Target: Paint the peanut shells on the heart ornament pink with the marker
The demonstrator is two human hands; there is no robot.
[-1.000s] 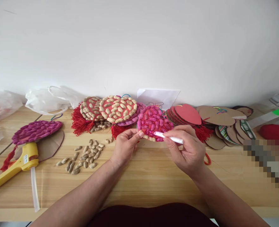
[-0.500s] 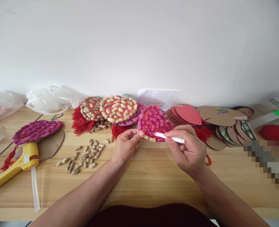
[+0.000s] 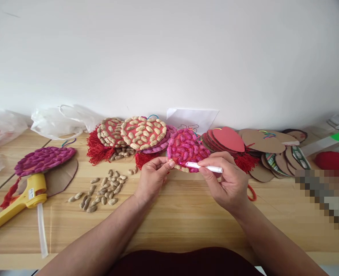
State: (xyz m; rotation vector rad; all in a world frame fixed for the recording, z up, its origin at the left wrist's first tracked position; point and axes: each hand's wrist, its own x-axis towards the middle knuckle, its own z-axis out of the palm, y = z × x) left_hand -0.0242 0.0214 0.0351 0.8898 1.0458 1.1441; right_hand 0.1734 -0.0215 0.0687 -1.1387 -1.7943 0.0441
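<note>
Lying near at the left, a yellow glue gun points its clear stick toward the near edge of the wooden surface. Loose peanuts lie clustered between it and the left hand, whose narrow grip pinches the lower left edge of a pink disc covered in peanuts. The right hand has its grip closed on a white marker, the tip at the lower part of the disc; a few peanuts along the bottom edge are uncoloured. The disc sits between both hands. Beyond are two plain peanut discs with red tassels at the left and stacked cardboard pieces at the right. A drawn-on paper stands before the white wall.
</note>
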